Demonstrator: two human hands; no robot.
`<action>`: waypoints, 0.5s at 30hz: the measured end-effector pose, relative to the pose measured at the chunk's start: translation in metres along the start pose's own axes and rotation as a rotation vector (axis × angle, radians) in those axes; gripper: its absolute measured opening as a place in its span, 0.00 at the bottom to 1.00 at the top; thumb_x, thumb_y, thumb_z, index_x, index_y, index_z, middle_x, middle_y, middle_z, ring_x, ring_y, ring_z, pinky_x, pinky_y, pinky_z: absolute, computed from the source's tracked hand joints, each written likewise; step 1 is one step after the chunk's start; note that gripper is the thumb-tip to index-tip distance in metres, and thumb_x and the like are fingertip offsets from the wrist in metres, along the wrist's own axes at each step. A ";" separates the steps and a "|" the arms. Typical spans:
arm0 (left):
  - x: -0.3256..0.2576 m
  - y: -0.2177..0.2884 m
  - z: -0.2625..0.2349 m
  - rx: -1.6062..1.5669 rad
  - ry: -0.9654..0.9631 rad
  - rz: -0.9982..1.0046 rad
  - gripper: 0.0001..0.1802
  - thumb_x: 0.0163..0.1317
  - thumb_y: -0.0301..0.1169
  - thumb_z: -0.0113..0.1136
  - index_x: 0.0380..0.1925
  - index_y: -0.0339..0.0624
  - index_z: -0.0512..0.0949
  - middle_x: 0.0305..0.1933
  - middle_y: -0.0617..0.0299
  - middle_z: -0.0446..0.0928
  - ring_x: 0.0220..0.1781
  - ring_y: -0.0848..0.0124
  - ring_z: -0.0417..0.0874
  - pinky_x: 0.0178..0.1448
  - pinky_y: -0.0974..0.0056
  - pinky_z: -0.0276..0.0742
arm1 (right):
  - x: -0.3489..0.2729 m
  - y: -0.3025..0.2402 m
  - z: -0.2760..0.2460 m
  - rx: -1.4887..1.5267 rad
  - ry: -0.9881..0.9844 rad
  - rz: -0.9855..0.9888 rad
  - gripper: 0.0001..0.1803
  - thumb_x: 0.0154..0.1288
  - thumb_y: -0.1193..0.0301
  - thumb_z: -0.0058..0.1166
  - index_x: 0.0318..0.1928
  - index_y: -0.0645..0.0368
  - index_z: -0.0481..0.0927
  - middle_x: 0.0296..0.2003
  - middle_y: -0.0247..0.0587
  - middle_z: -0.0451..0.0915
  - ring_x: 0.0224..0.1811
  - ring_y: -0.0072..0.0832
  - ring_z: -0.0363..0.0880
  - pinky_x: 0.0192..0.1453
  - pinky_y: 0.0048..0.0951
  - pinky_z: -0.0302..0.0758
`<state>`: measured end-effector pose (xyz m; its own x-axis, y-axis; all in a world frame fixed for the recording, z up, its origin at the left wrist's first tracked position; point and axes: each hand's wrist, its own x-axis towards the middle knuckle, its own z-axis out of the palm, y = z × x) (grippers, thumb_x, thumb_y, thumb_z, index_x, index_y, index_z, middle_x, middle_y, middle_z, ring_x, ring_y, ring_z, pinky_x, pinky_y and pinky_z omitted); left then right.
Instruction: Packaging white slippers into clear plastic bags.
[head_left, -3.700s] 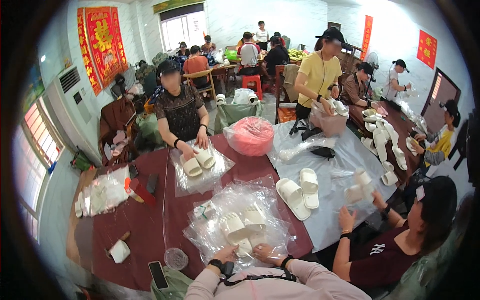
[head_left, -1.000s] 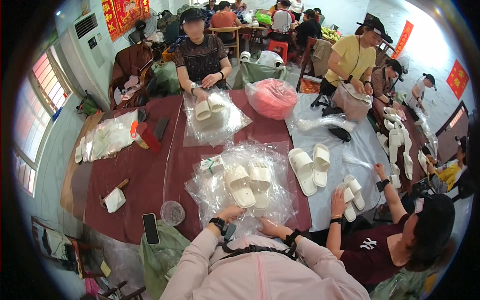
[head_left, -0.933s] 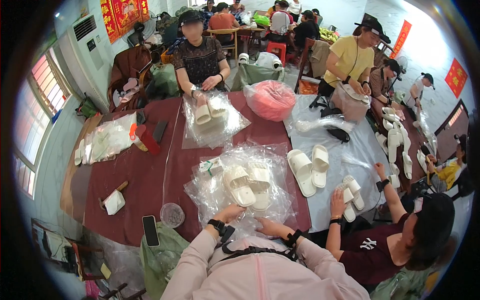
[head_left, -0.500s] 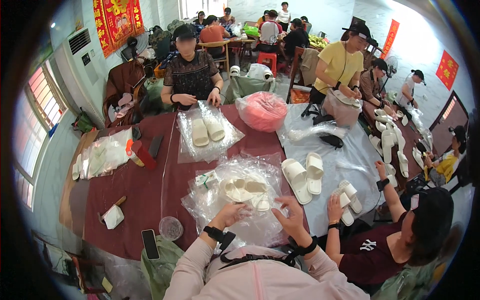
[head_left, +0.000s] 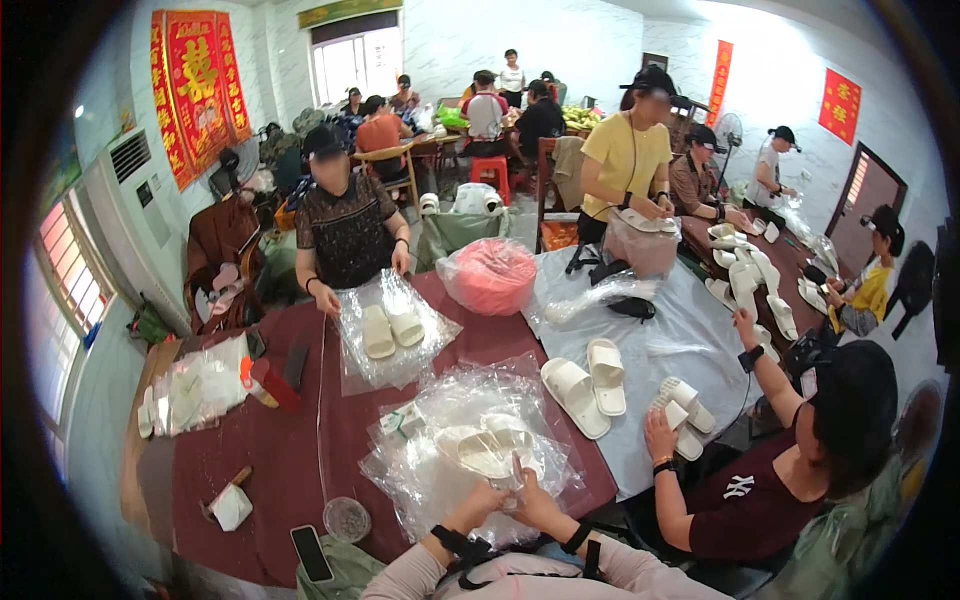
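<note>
A pair of white slippers [head_left: 470, 452] lies on a pile of clear plastic bags [head_left: 400, 478] in front of me, with clear film around or over it. At the near end of the slippers, my left hand [head_left: 480, 504] is closed on the edge of a clear plastic bag. My right hand [head_left: 536, 502] sits close beside it, fingers pinched on the same film, with thumb and forefinger pointing up. Glare on the plastic hides whether the slippers are fully inside one bag.
Across the table a person holds a bag with cream slippers [head_left: 392, 330]. A pink bundle in plastic [head_left: 490, 275] stands to its right. White slippers [head_left: 585, 388] rest on the grey cloth, near a co-worker's hand [head_left: 660, 437]. A phone [head_left: 311, 553] and round tub [head_left: 347, 519] are at left.
My hands have come together from apart and closed on the bag at the slippers' near end. The view has tilted upward. The person opposite has spread their hands to the bag's sides.
</note>
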<state>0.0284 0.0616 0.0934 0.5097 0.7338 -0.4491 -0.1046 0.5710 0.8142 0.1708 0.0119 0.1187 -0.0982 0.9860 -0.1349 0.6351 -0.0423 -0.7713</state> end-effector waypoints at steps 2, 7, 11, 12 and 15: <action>-0.005 0.005 0.009 0.304 0.040 0.036 0.17 0.50 0.33 0.61 0.39 0.37 0.76 0.33 0.59 0.78 0.33 0.71 0.78 0.33 0.66 0.73 | -0.008 -0.014 -0.004 -0.049 0.064 -0.064 0.59 0.46 0.62 0.64 0.67 0.47 0.31 0.50 0.61 0.59 0.40 0.54 0.72 0.41 0.42 0.73; -0.005 -0.012 0.022 0.503 0.015 0.362 0.22 0.48 0.43 0.62 0.35 0.35 0.77 0.31 0.54 0.79 0.32 0.66 0.78 0.39 0.61 0.72 | -0.021 -0.008 -0.012 0.005 0.094 -0.071 0.45 0.46 0.69 0.62 0.65 0.49 0.52 0.47 0.57 0.61 0.35 0.44 0.73 0.38 0.38 0.73; -0.016 0.001 0.032 0.564 0.117 0.250 0.25 0.52 0.45 0.59 0.43 0.37 0.73 0.42 0.52 0.76 0.40 0.67 0.76 0.44 0.64 0.70 | -0.008 0.010 -0.008 0.116 0.262 -0.155 0.29 0.45 0.81 0.52 0.53 0.55 0.68 0.43 0.50 0.66 0.38 0.43 0.72 0.41 0.35 0.72; -0.031 0.016 0.042 0.511 0.178 0.165 0.27 0.53 0.46 0.58 0.47 0.38 0.71 0.47 0.51 0.74 0.43 0.67 0.76 0.44 0.66 0.70 | -0.006 0.014 -0.007 0.113 0.410 -0.277 0.28 0.43 0.86 0.48 0.50 0.56 0.71 0.41 0.49 0.67 0.40 0.43 0.72 0.44 0.35 0.71; -0.034 -0.001 0.029 0.135 0.031 -0.052 0.39 0.57 0.59 0.43 0.60 0.44 0.57 0.57 0.51 0.65 0.56 0.62 0.68 0.55 0.60 0.65 | -0.001 0.007 -0.019 0.289 0.439 -0.285 0.24 0.41 0.87 0.45 0.44 0.60 0.73 0.40 0.49 0.69 0.45 0.46 0.70 0.48 0.34 0.69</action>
<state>0.0361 0.0255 0.1188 0.4846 0.7170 -0.5012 0.0378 0.5552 0.8309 0.1899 0.0136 0.1252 0.1309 0.9367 0.3248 0.3900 0.2525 -0.8855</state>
